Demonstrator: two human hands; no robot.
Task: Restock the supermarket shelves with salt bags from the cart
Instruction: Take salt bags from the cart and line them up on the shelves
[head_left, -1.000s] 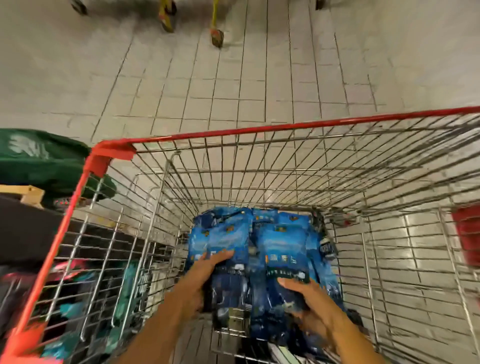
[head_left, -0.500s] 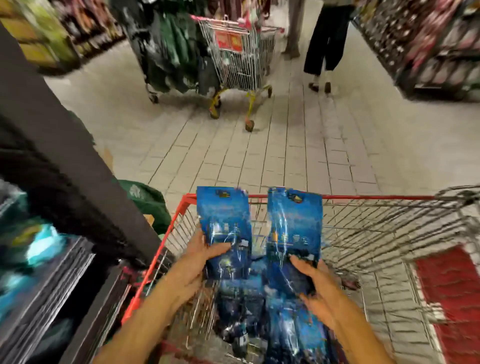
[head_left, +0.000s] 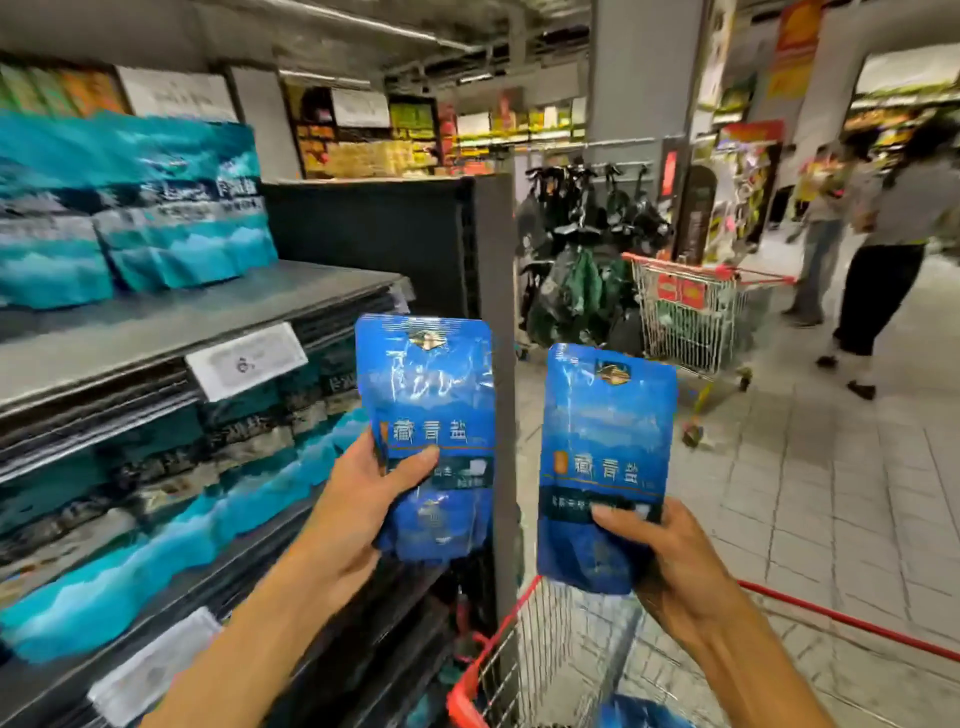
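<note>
Two blue salt bags are held upright at chest height. My left hand (head_left: 358, 514) grips the left salt bag (head_left: 431, 395) near its lower half, thumb across the front. My right hand (head_left: 675, 566) grips the right salt bag (head_left: 608, 431) at its bottom. Both bags hang above the near left corner of the red-rimmed wire cart (head_left: 498, 654), where more blue bags (head_left: 639, 714) show at the bottom. The dark shelf (head_left: 208, 306) stands to the left, with teal bags (head_left: 171, 228) at its back and a bare front strip.
A white price tag (head_left: 244, 358) hangs on the shelf edge; lower shelves hold teal and dark packs (head_left: 156, 535). A grey shelf end post (head_left: 498, 291) stands behind the left bag. Another cart (head_left: 691, 312) and two people (head_left: 883, 249) are down the tiled aisle at right.
Both hands have lifted one salt bag each out of the cart and up to shelf height. My view has swung from the cart's inside up and left to the shelves.
</note>
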